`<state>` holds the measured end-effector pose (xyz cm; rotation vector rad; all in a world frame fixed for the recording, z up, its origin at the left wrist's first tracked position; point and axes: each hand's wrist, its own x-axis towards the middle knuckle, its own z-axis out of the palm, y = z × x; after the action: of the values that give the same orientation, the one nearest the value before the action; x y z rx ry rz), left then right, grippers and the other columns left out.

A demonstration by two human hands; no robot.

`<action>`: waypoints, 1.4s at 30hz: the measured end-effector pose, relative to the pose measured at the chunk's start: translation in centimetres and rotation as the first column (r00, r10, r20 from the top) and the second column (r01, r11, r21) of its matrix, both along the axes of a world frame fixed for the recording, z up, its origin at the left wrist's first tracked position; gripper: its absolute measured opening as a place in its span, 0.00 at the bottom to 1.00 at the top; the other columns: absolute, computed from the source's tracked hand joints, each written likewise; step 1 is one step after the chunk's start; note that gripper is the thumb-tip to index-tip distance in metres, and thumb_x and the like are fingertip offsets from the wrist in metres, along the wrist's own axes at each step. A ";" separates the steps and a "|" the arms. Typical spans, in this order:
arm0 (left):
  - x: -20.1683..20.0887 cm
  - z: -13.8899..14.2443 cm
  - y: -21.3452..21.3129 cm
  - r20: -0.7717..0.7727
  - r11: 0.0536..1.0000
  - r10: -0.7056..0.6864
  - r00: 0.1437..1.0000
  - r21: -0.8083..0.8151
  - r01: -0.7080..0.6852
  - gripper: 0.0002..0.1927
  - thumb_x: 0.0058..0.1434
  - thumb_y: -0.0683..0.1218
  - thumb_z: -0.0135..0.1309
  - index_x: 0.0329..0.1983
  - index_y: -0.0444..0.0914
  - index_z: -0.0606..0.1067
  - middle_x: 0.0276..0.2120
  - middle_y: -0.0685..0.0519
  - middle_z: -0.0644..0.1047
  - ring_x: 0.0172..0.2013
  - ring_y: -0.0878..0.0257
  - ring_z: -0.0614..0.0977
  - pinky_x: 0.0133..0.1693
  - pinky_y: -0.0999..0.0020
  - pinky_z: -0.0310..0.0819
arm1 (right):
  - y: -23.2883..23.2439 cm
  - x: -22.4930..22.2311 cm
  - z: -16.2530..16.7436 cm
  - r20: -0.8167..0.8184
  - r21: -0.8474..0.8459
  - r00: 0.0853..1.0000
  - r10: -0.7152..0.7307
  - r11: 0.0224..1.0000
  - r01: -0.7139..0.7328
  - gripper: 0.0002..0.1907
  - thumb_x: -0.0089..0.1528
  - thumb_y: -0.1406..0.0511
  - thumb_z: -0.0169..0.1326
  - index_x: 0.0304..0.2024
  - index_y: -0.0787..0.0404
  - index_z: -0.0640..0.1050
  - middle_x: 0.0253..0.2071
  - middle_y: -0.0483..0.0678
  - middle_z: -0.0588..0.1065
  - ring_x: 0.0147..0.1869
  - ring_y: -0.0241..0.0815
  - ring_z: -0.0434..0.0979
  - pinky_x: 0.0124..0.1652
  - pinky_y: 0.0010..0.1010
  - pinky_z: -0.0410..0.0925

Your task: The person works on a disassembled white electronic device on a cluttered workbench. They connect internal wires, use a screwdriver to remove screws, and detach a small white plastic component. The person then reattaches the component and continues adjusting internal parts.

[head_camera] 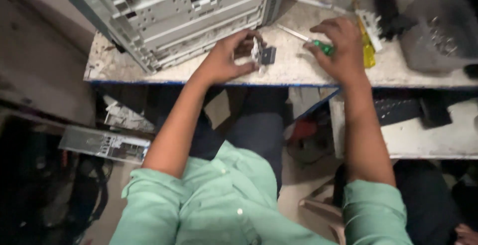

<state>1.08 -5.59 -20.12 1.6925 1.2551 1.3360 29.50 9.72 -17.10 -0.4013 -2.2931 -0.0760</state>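
My left hand (226, 58) grips a small grey and white part (262, 55) just above the front edge of the worn white workbench (114, 66). My right hand (338, 43) rests on a screwdriver with a green handle (324, 47); its metal shaft (291, 32) points up and left across the bench. The fingers curl over the handle. Both forearms reach out from green sleeves.
A large grey metal chassis (174, 11) lies tilted at the back left of the bench. A yellow-handled tool (367, 51) and a white part (371, 23) lie right of my right hand. A dark tray (438, 31) holds small parts at far right. A metal panel (107, 144) lies on the floor.
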 end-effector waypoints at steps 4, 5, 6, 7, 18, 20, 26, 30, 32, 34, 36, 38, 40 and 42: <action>-0.1 1.1 -0.5 -0.087 0.967 0.055 0.995 0.255 -0.031 0.36 0.57 0.38 0.69 0.68 0.36 0.67 0.57 0.46 0.78 0.57 0.58 0.82 0.62 0.61 0.77 | -1.1 -1.0 -0.1 -0.067 -0.078 0.996 0.056 0.995 -0.061 0.08 0.67 0.66 0.66 0.46 0.60 0.80 0.47 0.50 0.76 0.56 0.54 0.74 0.56 0.42 0.66; 0.0 1.7 -0.5 -0.124 0.952 0.073 0.990 0.304 -0.033 0.36 0.58 0.38 0.69 0.68 0.37 0.67 0.57 0.46 0.79 0.56 0.58 0.83 0.62 0.61 0.78 | -1.2 -1.4 -0.2 -0.064 -0.032 0.997 0.033 0.999 -0.035 0.09 0.66 0.66 0.66 0.46 0.60 0.80 0.46 0.51 0.76 0.55 0.54 0.75 0.55 0.44 0.66; 0.2 2.2 -0.5 -0.155 0.934 0.095 0.983 0.356 -0.034 0.35 0.58 0.39 0.68 0.68 0.37 0.68 0.56 0.46 0.79 0.55 0.57 0.83 0.63 0.61 0.79 | -1.1 -1.4 -0.1 -0.058 0.018 0.998 0.011 1.000 -0.010 0.09 0.65 0.66 0.66 0.46 0.60 0.80 0.45 0.51 0.76 0.54 0.54 0.75 0.54 0.45 0.65; 0.3 2.8 -0.4 -0.180 0.910 0.123 0.976 0.412 -0.038 0.35 0.59 0.39 0.68 0.69 0.38 0.69 0.56 0.46 0.79 0.54 0.57 0.84 0.63 0.61 0.80 | -1.0 -1.5 0.0 -0.101 0.017 0.995 -0.009 1.000 0.011 0.09 0.66 0.66 0.65 0.46 0.60 0.80 0.45 0.51 0.76 0.54 0.54 0.75 0.54 0.45 0.66; 1.4 3.8 1.6 -0.341 0.933 0.122 0.932 0.361 0.010 0.38 0.53 0.44 0.68 0.68 0.33 0.69 0.54 0.39 0.80 0.53 0.50 0.85 0.58 0.60 0.79 | -0.1 -1.2 -0.1 -0.219 -0.028 0.975 -0.034 0.999 0.029 0.05 0.66 0.69 0.63 0.42 0.63 0.79 0.39 0.52 0.76 0.46 0.52 0.75 0.52 0.44 0.67; 1.6 3.2 1.2 -0.348 0.959 0.130 0.928 0.281 -0.030 0.38 0.53 0.44 0.70 0.67 0.33 0.69 0.53 0.39 0.80 0.52 0.52 0.85 0.57 0.61 0.78 | -0.3 -1.1 -0.3 -0.203 -0.027 0.979 -0.012 1.000 0.006 0.05 0.66 0.70 0.63 0.41 0.63 0.79 0.41 0.52 0.77 0.49 0.53 0.76 0.52 0.43 0.67; 1.6 3.0 1.5 -0.068 0.993 0.022 0.997 0.120 -0.013 0.36 0.54 0.38 0.67 0.67 0.36 0.68 0.54 0.46 0.81 0.53 0.59 0.84 0.59 0.64 0.80 | -2.9 -2.4 0.3 -0.149 0.039 0.972 0.183 0.983 -0.179 0.14 0.61 0.68 0.66 0.49 0.61 0.79 0.48 0.52 0.77 0.52 0.55 0.75 0.51 0.42 0.68; 1.6 3.1 1.7 0.156 0.995 -0.096 0.983 0.050 0.090 0.37 0.55 0.33 0.64 0.68 0.37 0.67 0.57 0.51 0.77 0.55 0.62 0.82 0.59 0.66 0.80 | -4.9 -3.6 1.1 0.000 0.068 0.964 0.267 0.961 -0.267 0.22 0.56 0.65 0.67 0.53 0.61 0.80 0.51 0.51 0.77 0.49 0.52 0.75 0.47 0.43 0.68; 1.5 3.1 1.7 0.213 0.995 -0.099 0.972 0.001 0.101 0.35 0.54 0.32 0.62 0.66 0.38 0.68 0.54 0.53 0.77 0.52 0.65 0.82 0.55 0.68 0.81 | -5.5 -3.8 1.4 0.058 0.120 0.967 0.247 0.960 -0.253 0.22 0.56 0.65 0.67 0.52 0.58 0.81 0.51 0.48 0.77 0.51 0.50 0.76 0.47 0.42 0.68; 1.4 3.1 1.8 0.214 0.995 -0.067 0.974 -0.053 0.080 0.32 0.53 0.31 0.61 0.62 0.38 0.70 0.48 0.54 0.77 0.46 0.67 0.81 0.49 0.70 0.82 | -5.7 -3.8 1.5 0.090 0.153 0.968 0.235 0.957 -0.247 0.21 0.56 0.65 0.67 0.52 0.57 0.81 0.52 0.46 0.78 0.52 0.49 0.76 0.48 0.42 0.68; 1.3 3.2 1.8 0.164 0.997 -0.050 0.985 -0.047 0.058 0.32 0.52 0.31 0.62 0.61 0.39 0.70 0.46 0.55 0.77 0.44 0.69 0.81 0.46 0.71 0.81 | -5.8 -3.8 1.5 0.096 0.171 0.968 0.234 0.954 -0.247 0.21 0.57 0.64 0.67 0.53 0.56 0.81 0.52 0.44 0.77 0.52 0.48 0.76 0.48 0.41 0.68; 1.2 3.4 1.9 0.107 0.998 -0.046 0.993 -0.043 0.051 0.32 0.51 0.31 0.63 0.60 0.39 0.71 0.44 0.56 0.77 0.42 0.69 0.81 0.44 0.72 0.80 | -5.9 -3.9 1.5 0.108 0.185 0.970 0.217 0.955 -0.234 0.22 0.56 0.64 0.67 0.53 0.57 0.82 0.52 0.46 0.78 0.51 0.49 0.76 0.47 0.41 0.68; 1.1 3.6 1.9 0.041 0.998 -0.049 0.998 -0.030 0.050 0.31 0.50 0.31 0.64 0.58 0.38 0.72 0.41 0.57 0.77 0.40 0.69 0.80 0.41 0.73 0.79 | -5.9 -4.1 1.5 0.101 0.211 0.973 0.205 0.952 -0.223 0.22 0.55 0.63 0.68 0.52 0.57 0.82 0.52 0.47 0.78 0.51 0.49 0.76 0.46 0.41 0.68; 1.1 3.8 1.8 0.045 0.995 -0.015 0.999 -0.094 0.019 0.30 0.51 0.32 0.65 0.57 0.39 0.72 0.38 0.57 0.74 0.37 0.69 0.78 0.39 0.73 0.77 | -6.0 -4.2 1.4 0.098 0.200 0.974 0.205 0.955 -0.221 0.23 0.55 0.61 0.70 0.51 0.57 0.82 0.51 0.46 0.78 0.51 0.48 0.76 0.47 0.40 0.68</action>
<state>2.16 -3.81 -16.37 1.5967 1.2554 1.2772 25.27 3.75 -15.75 -0.0417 -2.3598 -0.2262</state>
